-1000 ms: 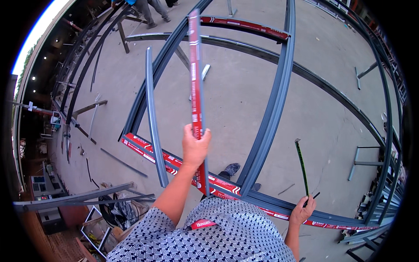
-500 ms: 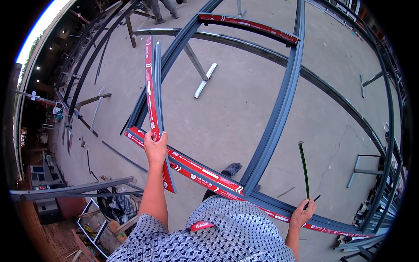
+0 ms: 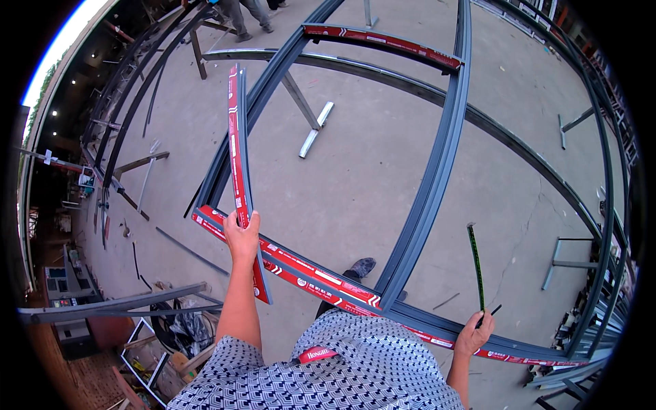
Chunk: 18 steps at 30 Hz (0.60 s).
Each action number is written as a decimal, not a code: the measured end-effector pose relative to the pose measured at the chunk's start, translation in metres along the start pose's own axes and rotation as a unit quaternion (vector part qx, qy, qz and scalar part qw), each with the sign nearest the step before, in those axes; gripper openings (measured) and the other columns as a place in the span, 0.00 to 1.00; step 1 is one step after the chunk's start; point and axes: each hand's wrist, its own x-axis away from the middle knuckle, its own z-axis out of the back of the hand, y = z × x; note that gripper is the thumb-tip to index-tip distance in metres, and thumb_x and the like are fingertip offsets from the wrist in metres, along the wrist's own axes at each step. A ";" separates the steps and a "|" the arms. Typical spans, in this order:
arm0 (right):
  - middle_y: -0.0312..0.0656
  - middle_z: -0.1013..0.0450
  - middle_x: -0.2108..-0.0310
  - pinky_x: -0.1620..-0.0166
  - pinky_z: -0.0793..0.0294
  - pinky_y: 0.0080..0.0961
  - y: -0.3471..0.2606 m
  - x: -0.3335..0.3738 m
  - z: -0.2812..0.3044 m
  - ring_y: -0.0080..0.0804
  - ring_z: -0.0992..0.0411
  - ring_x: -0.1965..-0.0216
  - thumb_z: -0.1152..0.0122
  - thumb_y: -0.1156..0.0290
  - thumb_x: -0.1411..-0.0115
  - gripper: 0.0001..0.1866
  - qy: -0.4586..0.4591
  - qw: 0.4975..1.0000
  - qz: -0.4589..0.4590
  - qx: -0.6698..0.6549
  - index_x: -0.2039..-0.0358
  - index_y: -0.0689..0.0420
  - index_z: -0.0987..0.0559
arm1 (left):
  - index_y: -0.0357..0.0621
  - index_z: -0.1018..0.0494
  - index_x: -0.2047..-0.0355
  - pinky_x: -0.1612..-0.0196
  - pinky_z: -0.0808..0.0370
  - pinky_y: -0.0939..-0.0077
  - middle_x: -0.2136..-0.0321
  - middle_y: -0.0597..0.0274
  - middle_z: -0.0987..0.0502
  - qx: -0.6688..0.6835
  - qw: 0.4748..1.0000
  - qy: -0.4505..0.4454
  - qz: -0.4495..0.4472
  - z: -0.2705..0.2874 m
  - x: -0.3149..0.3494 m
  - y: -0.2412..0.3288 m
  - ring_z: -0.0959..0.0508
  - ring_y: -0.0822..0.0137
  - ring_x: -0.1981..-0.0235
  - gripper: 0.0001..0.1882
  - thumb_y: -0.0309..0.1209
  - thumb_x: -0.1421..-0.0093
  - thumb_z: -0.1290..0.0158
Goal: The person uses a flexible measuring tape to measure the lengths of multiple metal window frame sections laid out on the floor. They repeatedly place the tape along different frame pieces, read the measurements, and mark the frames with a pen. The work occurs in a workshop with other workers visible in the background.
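Over smooth grey concrete floor [image 3: 342,191], seemingly at the step of positioning by hand: clamping left hand [image 3: 242,236] round a long red-and-grey metal profile [image 3: 236,147], held across the near left rail of a large dark-grey metal frame [image 3: 434,184], and curling right hand [image 3: 474,333] round a narrow black-and-green tape-measure blade [image 3: 476,266]; likely calling for steady grip and care around the frame; beyond, past a silver-footed metal stand [image 3: 309,111], showing a co-worker's grey-trousered legs [image 3: 236,17]
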 end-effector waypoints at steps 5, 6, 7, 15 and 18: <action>0.52 0.25 0.58 0.51 0.28 0.43 -0.001 0.000 0.001 0.51 0.27 0.55 0.44 0.70 0.28 0.12 -0.008 1.000 -0.010 0.008 0.50 0.64 0.20 | 0.31 0.23 0.52 0.39 0.29 0.55 0.50 0.44 0.28 -0.042 0.999 0.001 -0.016 -0.001 0.002 -0.001 0.26 0.48 0.46 0.28 0.45 0.40 0.35; 0.51 0.25 0.58 0.50 0.28 0.43 -0.001 0.000 0.001 0.51 0.27 0.55 0.44 0.70 0.27 0.12 -0.008 1.000 -0.007 0.013 0.50 0.64 0.20 | 0.31 0.24 0.50 0.38 0.30 0.55 0.49 0.43 0.28 -0.050 0.999 0.006 -0.012 -0.002 0.003 -0.001 0.27 0.48 0.45 0.29 0.45 0.40 0.35; 0.51 0.25 0.58 0.50 0.28 0.42 0.000 0.000 0.001 0.50 0.27 0.55 0.44 0.70 0.27 0.12 -0.007 1.000 -0.005 0.017 0.50 0.64 0.20 | 0.30 0.25 0.49 0.38 0.30 0.55 0.48 0.43 0.29 -0.059 0.998 0.011 -0.008 -0.003 0.005 0.000 0.27 0.47 0.45 0.30 0.45 0.40 0.35; 0.50 0.25 0.58 0.50 0.27 0.40 0.000 -0.001 0.002 0.48 0.27 0.56 0.44 0.70 0.27 0.12 -0.012 1.000 -0.003 0.015 0.50 0.64 0.20 | 0.26 0.35 0.37 0.36 0.30 0.52 0.44 0.37 0.29 -0.150 0.988 0.017 -0.023 -0.012 0.009 -0.002 0.27 0.42 0.41 0.39 0.43 0.39 0.37; 0.51 0.25 0.58 0.51 0.27 0.41 0.000 0.000 0.000 0.49 0.27 0.56 0.44 0.70 0.28 0.12 -0.004 1.000 -0.004 0.017 0.50 0.64 0.20 | 0.27 0.33 0.39 0.37 0.29 0.52 0.44 0.34 0.26 -0.131 0.991 -0.023 0.024 -0.007 0.005 0.003 0.23 0.41 0.42 0.37 0.44 0.39 0.38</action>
